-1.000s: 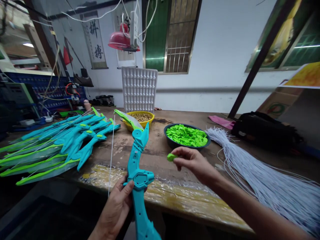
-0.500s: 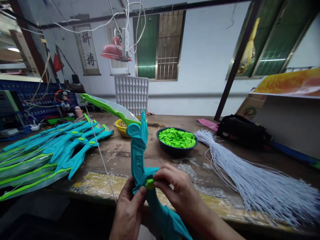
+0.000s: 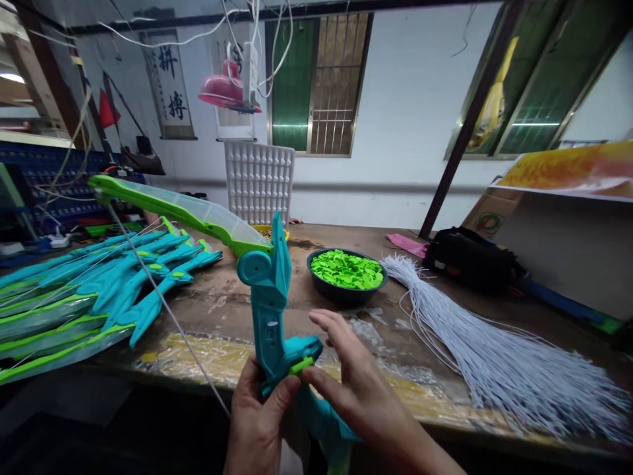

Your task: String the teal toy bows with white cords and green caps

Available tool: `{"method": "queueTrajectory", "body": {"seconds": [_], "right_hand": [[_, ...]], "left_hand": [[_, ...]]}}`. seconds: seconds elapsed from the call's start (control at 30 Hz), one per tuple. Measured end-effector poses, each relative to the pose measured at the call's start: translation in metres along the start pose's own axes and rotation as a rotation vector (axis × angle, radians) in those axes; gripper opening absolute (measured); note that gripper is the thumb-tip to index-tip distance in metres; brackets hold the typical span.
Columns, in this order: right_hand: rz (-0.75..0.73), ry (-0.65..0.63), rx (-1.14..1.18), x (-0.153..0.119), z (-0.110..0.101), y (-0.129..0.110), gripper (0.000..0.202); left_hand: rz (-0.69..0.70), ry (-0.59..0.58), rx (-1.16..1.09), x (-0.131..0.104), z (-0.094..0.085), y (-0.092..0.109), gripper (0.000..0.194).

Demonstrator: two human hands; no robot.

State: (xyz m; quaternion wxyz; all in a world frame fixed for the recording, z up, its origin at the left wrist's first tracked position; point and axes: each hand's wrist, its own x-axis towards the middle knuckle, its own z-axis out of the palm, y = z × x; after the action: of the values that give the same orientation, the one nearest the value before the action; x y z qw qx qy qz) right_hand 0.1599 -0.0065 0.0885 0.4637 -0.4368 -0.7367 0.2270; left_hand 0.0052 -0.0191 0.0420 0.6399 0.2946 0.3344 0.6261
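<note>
My left hand is wrapped round the grip of a blue toy bow, held upright over the table's front edge. The bow's green limb with a clear panel reaches to the upper left, and a string runs down from its tip. A small green plastic piece sits at the side of the grip, by my left thumb. My right hand has its fingers spread; its thumb is at the green piece, and the other fingers are clear of the bow. The lower limb is partly hidden behind my hands.
A dark bowl of small green pieces stands behind the bow. Finished-looking blue bows lie piled at left. A bundle of white strings spreads at right, near a black bag. A yellow bowl is partly hidden behind the limb.
My right hand has opened, its fingers lifting off the green piece, which stays at the grip. The bow has turned, its upper limb swinging left and nearer to me.
</note>
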Motion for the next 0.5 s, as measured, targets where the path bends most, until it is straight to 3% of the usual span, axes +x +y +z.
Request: {"method": "queueTrajectory", "body": {"seconds": [0.1,0.17,0.33,0.5], "right_hand": [[0.039,-0.085,0.080,-0.004,0.004,-0.001,0.026],[0.015,-0.045,0.063,-0.007,0.008,-0.004,0.014],[0.023,0.020,0.027,-0.014,0.015,-0.006,0.014],[0.080,0.076,-0.014,0.000,0.023,-0.002,0.016]], "left_hand": [[0.040,0.010,0.046,-0.001,-0.008,0.000,0.042],[0.065,0.023,0.101,-0.001,-0.013,0.000,0.043],[0.068,0.019,0.206,0.001,-0.020,-0.002,0.049],[-0.104,0.079,0.072,0.010,-0.024,-0.012,0.064]]}}
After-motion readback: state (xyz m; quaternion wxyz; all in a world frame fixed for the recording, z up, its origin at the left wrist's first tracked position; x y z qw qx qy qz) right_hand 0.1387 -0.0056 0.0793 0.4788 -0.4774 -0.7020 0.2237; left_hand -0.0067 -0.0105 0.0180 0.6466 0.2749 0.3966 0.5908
